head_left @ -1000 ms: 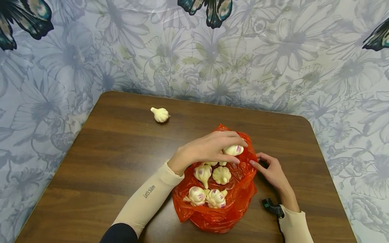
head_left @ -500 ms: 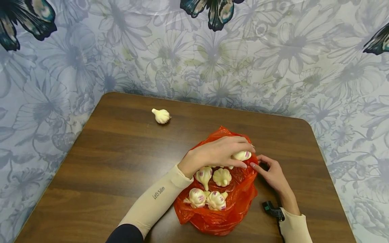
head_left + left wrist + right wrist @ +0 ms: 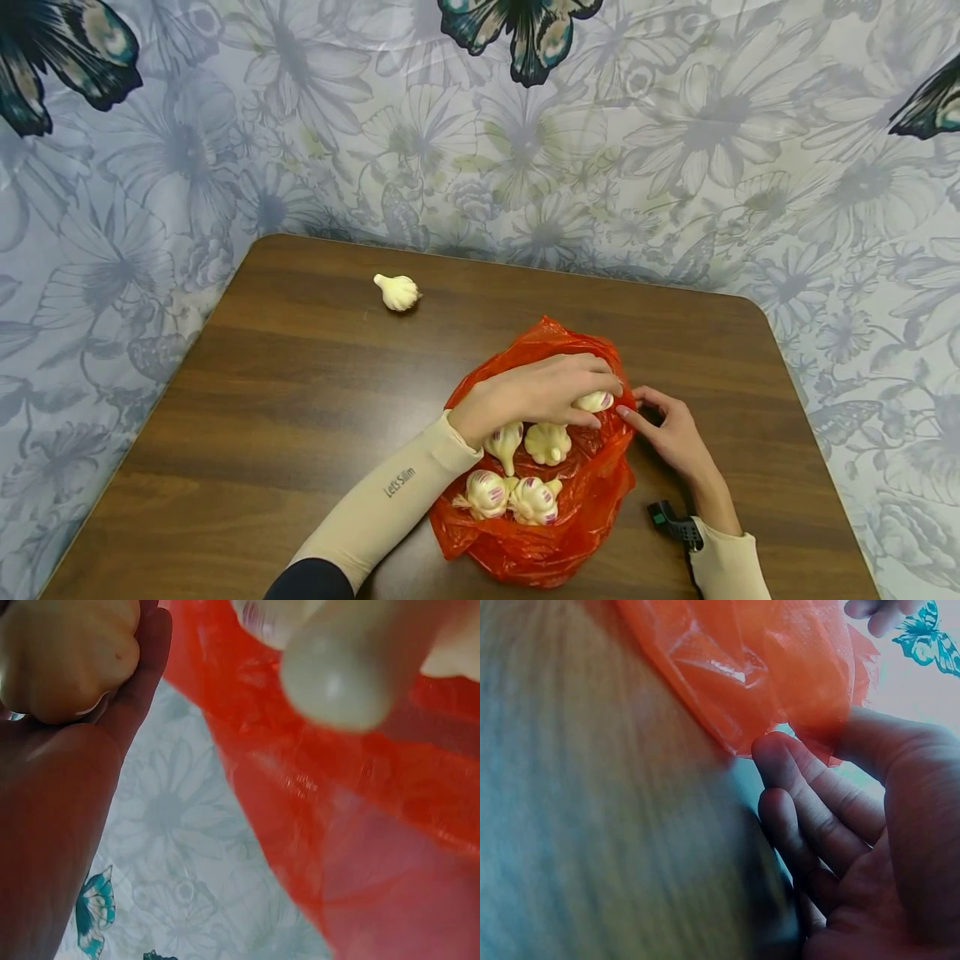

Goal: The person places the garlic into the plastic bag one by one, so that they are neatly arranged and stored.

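In the head view, a red plastic bag (image 3: pixel 536 558) lies spread with its mouth wide, several white garlic bulbs (image 3: pixel 547 443) with purple marks inside. My left hand (image 3: pixel 542 392) reaches over the far part of the bag and grips one garlic bulb (image 3: pixel 595 402), palm side down. The left wrist view has this held bulb (image 3: pixel 67 656) against the fingers, partly cut off by the frame. At the bag's right side my right hand (image 3: pixel 678 429) pinches the edge. Up close in the right wrist view, the orange-red film (image 3: pixel 802 682) runs between thumb and fingers.
A lone garlic bulb (image 3: pixel 398 292) lies near the far edge of the brown wooden table (image 3: pixel 300 358). A black wrist device (image 3: pixel 675 525) sits at my right wrist. Behind the table hangs a floral backdrop (image 3: pixel 525 167) with butterflies.
My left hand, with the garlic bulb, has moved slightly right and toward me, lower into the bag's far part. My right hand keeps its place at the bag's edge.
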### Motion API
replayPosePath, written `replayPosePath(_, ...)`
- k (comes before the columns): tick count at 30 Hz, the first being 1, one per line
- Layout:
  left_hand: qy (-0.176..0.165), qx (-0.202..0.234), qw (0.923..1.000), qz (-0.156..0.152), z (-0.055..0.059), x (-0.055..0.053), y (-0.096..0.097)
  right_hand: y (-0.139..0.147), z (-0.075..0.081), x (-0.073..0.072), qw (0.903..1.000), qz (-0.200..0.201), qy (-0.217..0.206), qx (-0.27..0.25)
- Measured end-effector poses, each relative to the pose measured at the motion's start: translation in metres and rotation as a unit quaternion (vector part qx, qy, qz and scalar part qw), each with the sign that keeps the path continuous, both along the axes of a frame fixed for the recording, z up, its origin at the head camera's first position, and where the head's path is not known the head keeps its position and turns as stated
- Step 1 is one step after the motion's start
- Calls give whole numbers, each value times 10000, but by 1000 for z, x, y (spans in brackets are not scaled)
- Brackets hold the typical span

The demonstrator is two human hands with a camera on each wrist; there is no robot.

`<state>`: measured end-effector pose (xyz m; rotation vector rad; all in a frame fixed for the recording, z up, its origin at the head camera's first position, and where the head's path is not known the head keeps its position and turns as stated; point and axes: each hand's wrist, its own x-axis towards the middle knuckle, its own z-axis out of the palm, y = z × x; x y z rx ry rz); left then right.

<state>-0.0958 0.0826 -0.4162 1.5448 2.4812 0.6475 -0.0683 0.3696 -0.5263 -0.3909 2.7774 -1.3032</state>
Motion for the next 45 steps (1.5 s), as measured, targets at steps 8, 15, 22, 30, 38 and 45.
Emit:
replayPosePath(8, -76, -422, 9991, 14, -10, 0, 8, 0, -2, -3, 10000, 47, 45, -31)
replayPosePath(15, -233, -778, 9966, 145, -16, -1, 10, 0, -1, -5, 9999, 74, 54, -62)
replayPosePath(22, -241, -834, 9962, 92, -21, -2, 12, -1, -1, -6, 9999, 99, 20, -86)
replayPosePath(30, -187, -931, 9955, 67, -19, -4, 12, -1, 0, -8, 10000, 62, 14, -13)
replayPosePath(38, -117, -939, 9955, 53, -17, -5, 12, 0, 0, -10, 10000, 40, -23, -43)
replayPosePath(45, 34, -824, 9966, 54, -9, -6, 7, -1, 1, -11, 10000, -8, -9, 45)
